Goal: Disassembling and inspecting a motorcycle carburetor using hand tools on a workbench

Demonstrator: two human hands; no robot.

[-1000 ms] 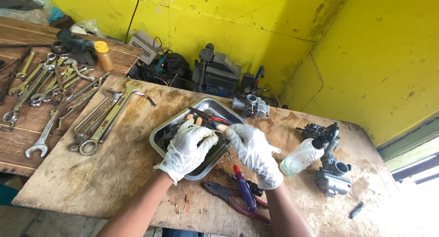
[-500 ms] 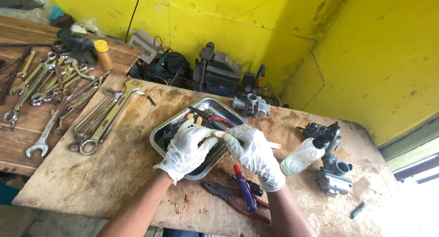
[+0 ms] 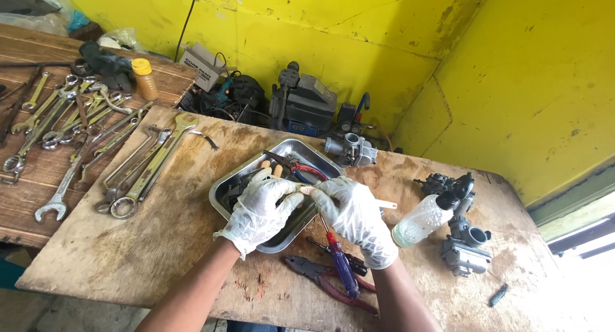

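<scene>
Both of my hands wear white gloves and hover over a steel tray (image 3: 223, 192) on the wooden bench. My left hand (image 3: 259, 210) and my right hand (image 3: 356, 220) meet fingertip to fingertip on a thin pale stick-like tool (image 3: 386, 205). Its far end pokes out to the right past my right hand. The tray holds red-handled pliers (image 3: 300, 167) and small dark parts, partly hidden by my hands. Below my right hand a screwdriver with a red and blue handle (image 3: 339, 263) lies on the bench beside another pair of red-handled pliers (image 3: 318, 274).
Several wrenches (image 3: 136, 172) lie spread across the left of the bench. A clear spray bottle (image 3: 424, 218) and a grey carburetor (image 3: 466, 245) stand at the right, another carburetor (image 3: 351, 149) behind the tray. An orange-capped bottle (image 3: 145, 78) and a small compressor (image 3: 302, 105) sit by the yellow wall.
My two hands have come closer together over the tray. Their fingertips now meet on the thin pale tool, and my right hand has shifted slightly up and left.
</scene>
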